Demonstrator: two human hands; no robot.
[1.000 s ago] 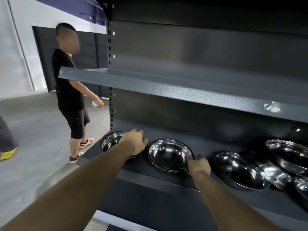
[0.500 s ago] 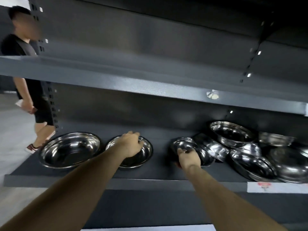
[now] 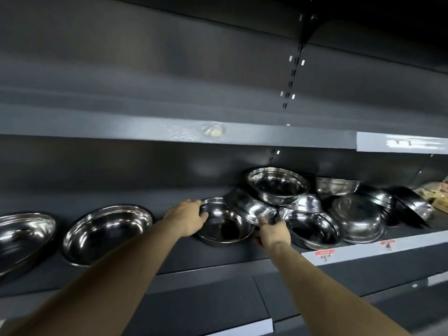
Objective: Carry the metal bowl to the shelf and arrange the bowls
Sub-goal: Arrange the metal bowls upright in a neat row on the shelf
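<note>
Left hand point(image 3: 186, 220) has moved to join right hand point(image 3: 272, 230), fingers curled gripping the shiny round steel bowl point(image 3: 224, 223); two bowls placed, jumbled bowl pile point(image 3: 339, 207) remains.

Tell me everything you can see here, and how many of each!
Shelf: one, dark grey, holds all the bowls.
Upper shelf: one, dark grey, above.
Spread-out bowls: two, shiny silver, on the left, apart.
Held bowl: one, silver, middle.
Piled bowls: several, silver, jumbled on the right; exact count unclear.
Price tags: two, red and white, shelf edge.
Packets: blurry, far right.
Left hand: grips the held bowl's rim.
Right hand: grips a tilted pile bowl.
</note>
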